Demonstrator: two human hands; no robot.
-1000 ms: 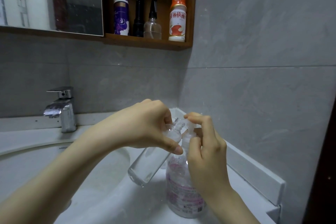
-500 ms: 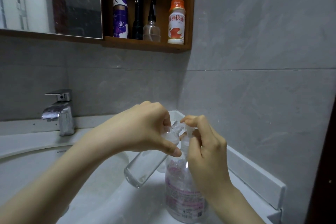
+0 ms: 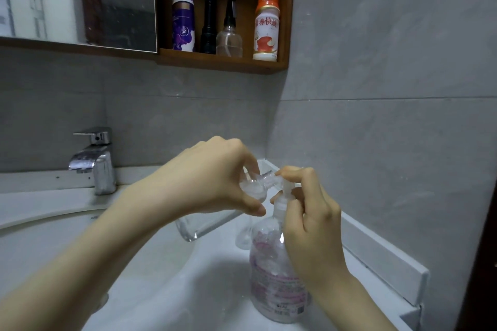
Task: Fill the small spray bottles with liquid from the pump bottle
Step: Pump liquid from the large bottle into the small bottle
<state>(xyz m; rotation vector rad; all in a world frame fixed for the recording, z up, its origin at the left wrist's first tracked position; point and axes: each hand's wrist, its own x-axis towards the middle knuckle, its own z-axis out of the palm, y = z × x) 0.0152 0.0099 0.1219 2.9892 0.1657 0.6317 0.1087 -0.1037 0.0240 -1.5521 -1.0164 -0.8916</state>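
Note:
A clear pump bottle (image 3: 274, 285) with a pink printed label stands on the white basin ledge at lower centre. My right hand (image 3: 309, 217) curls round its white pump head, the index finger lying on top of the nozzle. My left hand (image 3: 209, 185) grips the shoulder of a small clear spray bottle (image 3: 204, 226), held tilted with its open neck against the pump spout. Another small clear bottle (image 3: 243, 239) stands on the ledge behind, mostly hidden.
A chrome tap (image 3: 94, 161) stands at the left over the white sink (image 3: 53, 239). A wooden shelf (image 3: 223, 62) above holds a purple can, a black torch, a clear spray bottle and an orange-capped drink. Grey tiled wall close on the right.
The camera has tilted slightly, shifting the scene down. Both hands keep their hold; the small bottle's neck stays at the pump spout.

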